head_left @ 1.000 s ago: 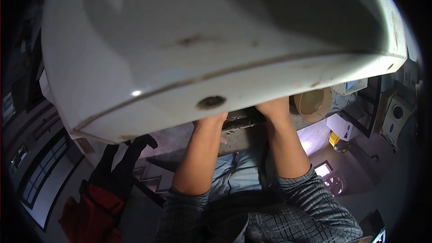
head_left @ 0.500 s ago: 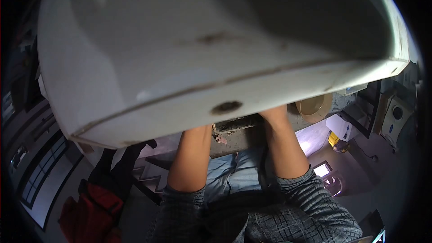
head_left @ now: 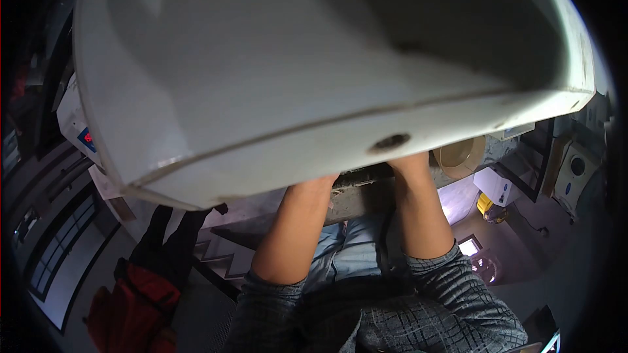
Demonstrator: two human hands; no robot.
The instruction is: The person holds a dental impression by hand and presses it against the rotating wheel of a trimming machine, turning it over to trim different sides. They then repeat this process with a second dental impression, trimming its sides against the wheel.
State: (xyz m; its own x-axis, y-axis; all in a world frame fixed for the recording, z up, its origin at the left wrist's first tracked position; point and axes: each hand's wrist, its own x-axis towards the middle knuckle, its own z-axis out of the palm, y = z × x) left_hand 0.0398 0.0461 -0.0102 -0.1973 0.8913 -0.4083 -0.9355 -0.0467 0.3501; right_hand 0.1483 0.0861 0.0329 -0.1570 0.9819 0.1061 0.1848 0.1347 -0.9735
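A large white casing with rounded sides fills the upper part of the view, close to the camera. Along its lower edge runs a seam, and below that sits a dark oval spot, a hole or a stain. My left hand reaches under the casing's near edge, only its back and wrist showing. Further right, my right hand goes beneath the same edge. The fingers of both hands are hidden by the casing, so their grip cannot be seen. Part of a dark open recess shows between my wrists.
A tan round container stands just right of my right hand on a grey work surface. Beyond are a white box and a yellow object. At the left, a person in red is nearby.
The dark spot and left edge of the casing have shifted right in view. Both my hands have moved right too, the left one more clearly. The surroundings stay nearly still.
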